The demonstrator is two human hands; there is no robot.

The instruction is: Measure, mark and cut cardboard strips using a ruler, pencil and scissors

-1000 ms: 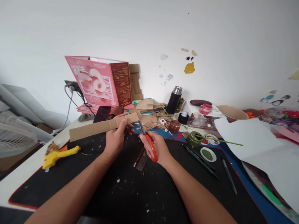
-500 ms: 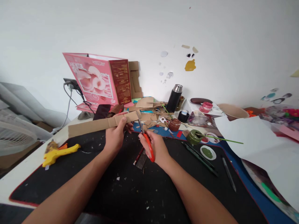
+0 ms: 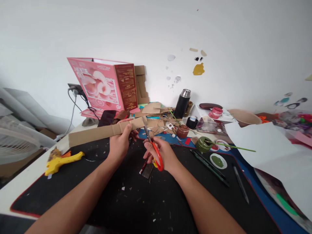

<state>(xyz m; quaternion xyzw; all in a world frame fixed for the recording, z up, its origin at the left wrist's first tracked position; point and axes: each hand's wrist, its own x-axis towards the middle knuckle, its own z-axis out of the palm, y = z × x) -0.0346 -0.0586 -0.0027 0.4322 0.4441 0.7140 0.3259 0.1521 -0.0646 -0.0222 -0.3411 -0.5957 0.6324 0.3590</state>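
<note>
The left hand (image 3: 119, 144) is holding a long cardboard strip (image 3: 102, 131) above the black mat (image 3: 136, 201) on the worktop (image 3: 31, 172), its grip pinching the strip near the right end, thumb on the near face and fingers curled behind. The strip is running from the hand out to the left, roughly level, with a visible fold line just left of the thumb; its short right end is sticking out past the hand toward the scissors. The right hand (image 3: 162, 154) is holding red-handled scissors (image 3: 153, 149), fingers threaded through the loops and closed on the handles — blades pointing up and away, their tips sitting just beside the strip's right end; whether the blades are touching the cardboard cannot be told. Under the right hand, a small grey offcut and a dark pencil are lying on the mat. A yellow glue gun (image 3: 60, 161) is lying at the mat's left edge, well apart from both hands. Behind the hands, cardboard scraps (image 3: 153, 112) are piling up near a pink box (image 3: 102, 84) and a black flask (image 3: 181, 104). To the right — a green paint jar (image 3: 201, 144) with a green-tipped stick resting in it, and a white paper sheet (image 3: 268, 152).
</note>
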